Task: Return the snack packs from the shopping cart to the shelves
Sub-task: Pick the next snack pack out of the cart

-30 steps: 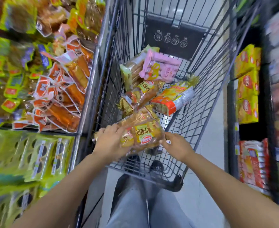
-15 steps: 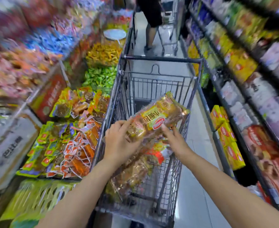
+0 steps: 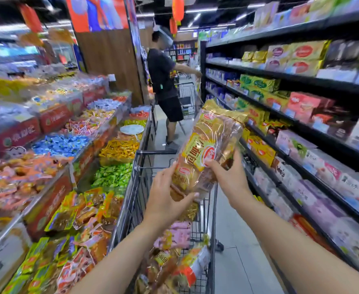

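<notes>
Left hand (image 3: 166,200) clamped on lower end of clear, yellow-labelled bread pack (image 3: 208,149); right hand (image 3: 227,177) gripping its side. Pack raised above grey wire shopping cart (image 3: 140,166) holding more packs. Beyond, dark stocked shelves (image 3: 301,81) to right.
</notes>
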`<state>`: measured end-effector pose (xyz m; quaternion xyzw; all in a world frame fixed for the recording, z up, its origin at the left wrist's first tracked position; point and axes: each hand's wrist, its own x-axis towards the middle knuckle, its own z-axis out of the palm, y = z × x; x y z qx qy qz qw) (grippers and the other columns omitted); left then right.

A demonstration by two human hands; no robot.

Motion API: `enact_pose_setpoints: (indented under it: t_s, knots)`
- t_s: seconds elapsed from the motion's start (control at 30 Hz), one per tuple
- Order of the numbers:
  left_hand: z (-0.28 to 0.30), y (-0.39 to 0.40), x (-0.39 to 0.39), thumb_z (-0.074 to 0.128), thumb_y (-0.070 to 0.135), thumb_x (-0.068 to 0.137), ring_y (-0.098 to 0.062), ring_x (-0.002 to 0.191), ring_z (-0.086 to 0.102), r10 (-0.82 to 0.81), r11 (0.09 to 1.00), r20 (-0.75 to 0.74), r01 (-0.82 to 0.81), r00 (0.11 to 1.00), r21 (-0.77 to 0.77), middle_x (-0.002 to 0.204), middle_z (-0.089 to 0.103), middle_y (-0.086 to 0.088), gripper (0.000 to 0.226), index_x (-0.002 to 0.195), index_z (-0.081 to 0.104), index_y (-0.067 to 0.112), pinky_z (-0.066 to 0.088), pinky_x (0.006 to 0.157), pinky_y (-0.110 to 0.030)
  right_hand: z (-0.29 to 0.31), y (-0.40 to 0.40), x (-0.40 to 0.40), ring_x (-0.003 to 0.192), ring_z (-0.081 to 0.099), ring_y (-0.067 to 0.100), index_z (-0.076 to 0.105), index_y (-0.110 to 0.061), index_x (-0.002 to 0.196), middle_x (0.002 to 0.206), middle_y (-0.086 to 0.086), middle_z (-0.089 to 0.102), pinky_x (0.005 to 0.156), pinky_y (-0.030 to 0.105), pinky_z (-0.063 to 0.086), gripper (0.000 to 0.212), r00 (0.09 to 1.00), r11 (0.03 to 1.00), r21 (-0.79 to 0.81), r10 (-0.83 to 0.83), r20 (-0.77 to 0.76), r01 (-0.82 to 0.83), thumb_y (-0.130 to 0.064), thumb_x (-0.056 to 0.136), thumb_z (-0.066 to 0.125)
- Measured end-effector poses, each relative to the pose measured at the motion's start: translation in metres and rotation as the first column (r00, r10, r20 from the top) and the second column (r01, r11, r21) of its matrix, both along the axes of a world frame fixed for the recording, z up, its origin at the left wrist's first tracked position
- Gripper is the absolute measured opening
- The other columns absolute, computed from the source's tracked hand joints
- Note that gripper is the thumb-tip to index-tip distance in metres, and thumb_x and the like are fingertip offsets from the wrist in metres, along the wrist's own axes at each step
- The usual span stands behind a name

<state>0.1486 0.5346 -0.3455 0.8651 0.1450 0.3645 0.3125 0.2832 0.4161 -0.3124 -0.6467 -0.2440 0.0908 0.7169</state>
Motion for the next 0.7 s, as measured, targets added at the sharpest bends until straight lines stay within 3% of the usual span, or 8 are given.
enact_pose_setpoints:
  t_s: [0.1, 0.2, 0.3, 0.37, 0.43, 0.53, 0.6, 0.7]
  knots:
    - [0.025, -0.002, 0.01, 0.078, 0.044, 0.075, 0.016, 0.106, 0.044, -0.091, 0.992, -0.002, 0.091, 0.996, -0.086, 0.118, 0.039, 0.025, 0.083, 0.142, 0.03, 0.038, 0.038, 0.084, -0.002, 0.027, -0.018, 0.005, 0.13, 0.04, 0.009, 0.021, -0.036, 0.148, 0.146, -0.015, 0.037, 0.109, 0.037, 0.035, 0.092, 0.991, 0.996, -0.011, -0.087, 0.101, 0.089, -0.041, 0.076, 0.077]
    - [0.05, -0.007, 0.019, 0.068, 0.052, 0.077, 0.023, 0.105, 0.047, -0.212, 0.947, 0.047, 0.217, 0.976, -0.235, 0.128, 0.045, 0.025, 0.073, 0.139, 0.03, 0.042, 0.039, 0.081, 0.0, 0.045, -0.032, 0.004, 0.135, 0.035, 0.01, 0.021, -0.035, 0.149, 0.15, -0.013, 0.033, 0.11, 0.038, 0.034, 0.088, 0.976, 0.991, -0.018, -0.131, 0.171, 0.136, -0.037, 0.08, 0.075]
    - [0.072, -0.007, 0.03, 0.065, 0.057, 0.08, 0.008, 0.11, 0.056, -0.302, 0.865, 0.111, 0.322, 0.947, -0.385, 0.128, 0.056, 0.017, 0.064, 0.134, 0.033, 0.045, 0.049, 0.089, -0.017, 0.059, -0.042, -0.006, 0.124, 0.036, 0.0, 0.022, -0.034, 0.148, 0.139, -0.018, 0.036, 0.102, 0.024, 0.034, 0.083, 0.969, 0.99, -0.015, -0.137, 0.208, 0.143, -0.03, 0.083, 0.073]
    - [0.085, -0.004, 0.038, 0.069, 0.055, 0.081, -0.005, 0.111, 0.062, -0.351, 0.817, 0.148, 0.38, 0.925, -0.434, 0.128, 0.061, 0.009, 0.07, 0.14, 0.038, 0.034, 0.054, 0.091, -0.031, 0.063, -0.048, -0.012, 0.118, 0.042, -0.005, 0.025, -0.037, 0.147, 0.133, -0.021, 0.041, 0.098, 0.02, 0.038, 0.08, 0.961, 0.99, -0.038, -0.12, 0.25, 0.134, -0.028, 0.083, 0.073]
    - [0.098, 0.0, 0.043, 0.071, 0.042, 0.083, -0.009, 0.108, 0.065, -0.431, 0.77, 0.147, 0.448, 0.89, -0.455, 0.124, 0.065, 0.003, 0.065, 0.139, 0.042, 0.026, 0.055, 0.086, -0.028, 0.066, -0.053, -0.015, 0.111, 0.049, -0.009, 0.032, -0.039, 0.14, 0.127, -0.023, 0.047, 0.092, 0.014, 0.041, 0.069, 0.953, 0.988, -0.074, -0.106, 0.284, 0.132, -0.029, 0.084, 0.072]
    - [0.114, 0.007, 0.046, 0.076, 0.046, 0.077, -0.013, 0.109, 0.065, -0.51, 0.722, 0.101, 0.489, 0.854, -0.49, 0.123, 0.066, 0.004, 0.066, 0.133, 0.045, 0.029, 0.056, 0.088, -0.033, 0.072, -0.064, -0.016, 0.115, 0.054, 0.005, 0.038, -0.036, 0.141, 0.132, -0.01, 0.053, 0.096, 0.028, 0.047, 0.069, 0.953, 0.99, -0.096, -0.071, 0.294, 0.104, -0.042, 0.081, 0.071]
    - [0.119, 0.009, 0.048, 0.079, 0.06, 0.067, -0.017, 0.111, 0.064, -0.505, 0.717, 0.088, 0.474, 0.859, -0.51, 0.124, 0.065, 0.004, 0.074, 0.129, 0.049, 0.032, 0.056, 0.088, -0.043, 0.074, -0.071, -0.015, 0.122, 0.049, 0.003, 0.037, -0.041, 0.141, 0.137, -0.015, 0.049, 0.102, 0.033, 0.043, 0.073, 0.948, 0.988, -0.139, -0.025, 0.318, 0.073, -0.055, 0.076, 0.068]
    - [0.12, 0.001, 0.049, 0.075, 0.058, 0.072, -0.016, 0.108, 0.065, -0.504, 0.731, 0.089, 0.48, 0.859, -0.485, 0.113, 0.069, 0.01, 0.053, 0.116, 0.057, 0.034, 0.055, 0.091, -0.045, 0.077, -0.08, -0.021, 0.128, 0.043, 0.001, 0.03, -0.045, 0.144, 0.14, -0.027, 0.042, 0.107, 0.037, 0.039, 0.078, 0.949, 0.976, -0.208, 0.009, 0.315, 0.06, -0.067, 0.077, 0.063]
